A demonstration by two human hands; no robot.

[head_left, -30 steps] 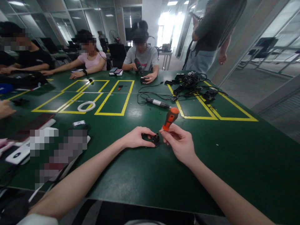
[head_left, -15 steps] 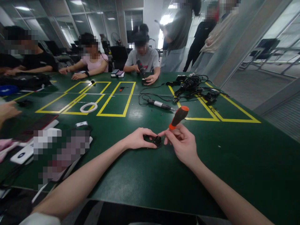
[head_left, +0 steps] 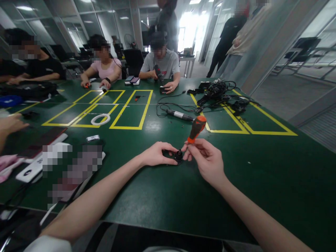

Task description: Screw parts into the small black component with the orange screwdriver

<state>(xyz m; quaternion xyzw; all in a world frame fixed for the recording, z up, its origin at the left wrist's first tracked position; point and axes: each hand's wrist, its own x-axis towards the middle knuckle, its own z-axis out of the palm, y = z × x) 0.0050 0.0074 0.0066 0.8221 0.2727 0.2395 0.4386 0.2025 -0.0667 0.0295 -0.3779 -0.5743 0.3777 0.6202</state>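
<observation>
My left hand [head_left: 159, 154] rests on the green table, its thumb and fingers closed around a small black part [head_left: 179, 155] with a short round upright piece. Just right of it, my right hand [head_left: 208, 157] pinches a screwdriver [head_left: 197, 129] below its dark and orange handle. The handle points up and leans slightly to the right. The blade is mostly hidden by my fingers, so I cannot tell where its tip is. My right fingertips are close beside the black part.
Beyond my hands lies a corded pen-shaped electric tool [head_left: 180, 115], with tangled black cables [head_left: 216, 92] behind it. A white ring [head_left: 100, 119] lies within yellow tape outlines. Phones and a white power bank [head_left: 28, 173] sit at left. Across the table, a co-worker holds a power drill [head_left: 159, 73].
My hands and the screwdriver stay almost in place, the screwdriver handle tilting a little. The view shifts slightly. Across the table, the person in pink now has their hands on items.
</observation>
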